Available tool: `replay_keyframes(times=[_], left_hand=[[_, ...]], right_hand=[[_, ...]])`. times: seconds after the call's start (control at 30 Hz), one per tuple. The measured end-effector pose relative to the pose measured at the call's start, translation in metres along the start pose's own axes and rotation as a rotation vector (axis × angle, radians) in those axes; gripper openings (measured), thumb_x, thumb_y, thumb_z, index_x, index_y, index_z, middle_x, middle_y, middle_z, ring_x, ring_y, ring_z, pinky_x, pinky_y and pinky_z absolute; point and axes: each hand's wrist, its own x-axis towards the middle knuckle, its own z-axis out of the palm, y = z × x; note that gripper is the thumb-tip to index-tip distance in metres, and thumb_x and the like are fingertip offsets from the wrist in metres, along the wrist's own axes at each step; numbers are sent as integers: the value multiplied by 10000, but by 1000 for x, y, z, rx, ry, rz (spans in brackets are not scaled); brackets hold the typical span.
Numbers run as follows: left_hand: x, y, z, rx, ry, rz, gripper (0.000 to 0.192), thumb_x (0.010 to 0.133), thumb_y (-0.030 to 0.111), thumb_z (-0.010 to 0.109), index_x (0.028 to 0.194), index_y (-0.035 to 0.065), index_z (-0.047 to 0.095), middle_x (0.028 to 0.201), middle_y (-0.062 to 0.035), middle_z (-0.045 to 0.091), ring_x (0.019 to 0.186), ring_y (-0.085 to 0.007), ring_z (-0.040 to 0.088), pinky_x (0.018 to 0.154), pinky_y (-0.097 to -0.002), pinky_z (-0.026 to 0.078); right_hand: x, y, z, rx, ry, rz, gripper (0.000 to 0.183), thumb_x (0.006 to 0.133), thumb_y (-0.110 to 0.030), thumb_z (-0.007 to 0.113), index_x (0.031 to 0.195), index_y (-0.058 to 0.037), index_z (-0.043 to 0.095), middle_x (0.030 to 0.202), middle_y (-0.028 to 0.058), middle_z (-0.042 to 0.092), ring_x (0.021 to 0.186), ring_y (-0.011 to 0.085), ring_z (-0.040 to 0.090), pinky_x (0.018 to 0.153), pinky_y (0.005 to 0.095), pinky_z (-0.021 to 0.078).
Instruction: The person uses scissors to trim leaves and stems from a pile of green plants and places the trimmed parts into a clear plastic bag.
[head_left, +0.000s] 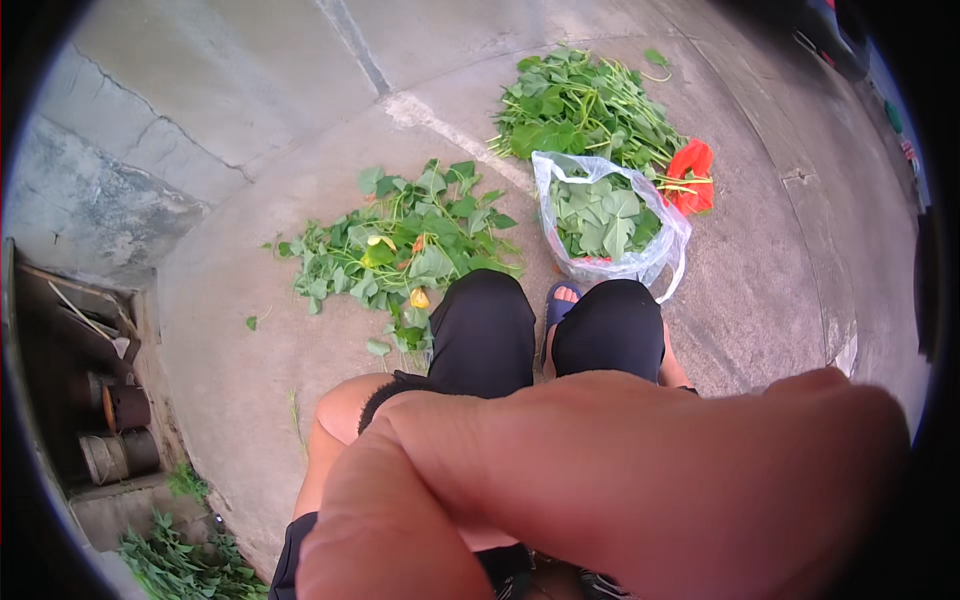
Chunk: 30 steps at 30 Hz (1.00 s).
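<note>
Very near the lens, a bare arm or hand (637, 465) fills the lower right. It is blurred, and I cannot tell which side it belongs to, nor pick out clear fingers or anything held. Before my black-clad knees (484, 330), a loose pile of leafy green stems (412, 247) with a few yellow and orange leaves lies on the concrete. Right of it stands an open clear plastic bag (671, 247) holding green leaves (600, 217). A larger heap of leafy stems (585, 105) lies behind the bag, with a red plastic bag (691, 176) at its right edge.
A cracked concrete wall (112, 165) rises at the upper left. Below it, a dark recess holds buckets (105, 457) and sticks (79, 309). More leafy greens (187, 559) lie at the lower left. A blue sandal (556, 306) shows between the knees.
</note>
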Motion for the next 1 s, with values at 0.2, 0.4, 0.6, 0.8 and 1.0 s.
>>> replay_keyframes(times=[0.2,0.4,0.6,0.8,1.0], left_hand=[[9,-4,9,-67,-75,-30,263,886,287,534,874,24,551,860,-130,582,788,-206,540,725,-339,424],[8,-11,11,-98,-89,-42,235,895,261,513,888,26,524,854,-119,564,791,-201,529,728,-343,417],[8,-12,13,-111,-98,-54,207,903,235,492,902,28,496,847,-107,546,793,-197,518,732,-346,410],[6,-8,10,-115,-78,-72,179,911,209,472,917,30,469,840,-95,528,795,-192,508,735,-350,403],[0,3,8,-40,80,-106,152,919,183,451,931,32,441,834,-83,510,798,-187,497,739,-353,396]], right_hand=[[3,50,-25,204,7,25,311,806,-146,665,1057,33,619,859,47,649,733,99,593,644,248,478],[-6,36,-18,225,23,69,330,796,-178,669,1048,31,629,862,56,655,743,114,603,659,270,488],[-5,28,-14,83,69,68,313,816,-166,651,1055,34,620,870,58,658,768,121,613,677,274,495],[-3,44,-10,305,19,1,251,844,-146,603,1006,44,624,864,54,657,770,104,597,686,274,489],[2,55,-33,-53,30,7,238,844,-132,596,1001,45,619,851,63,653,776,96,584,673,273,481]])
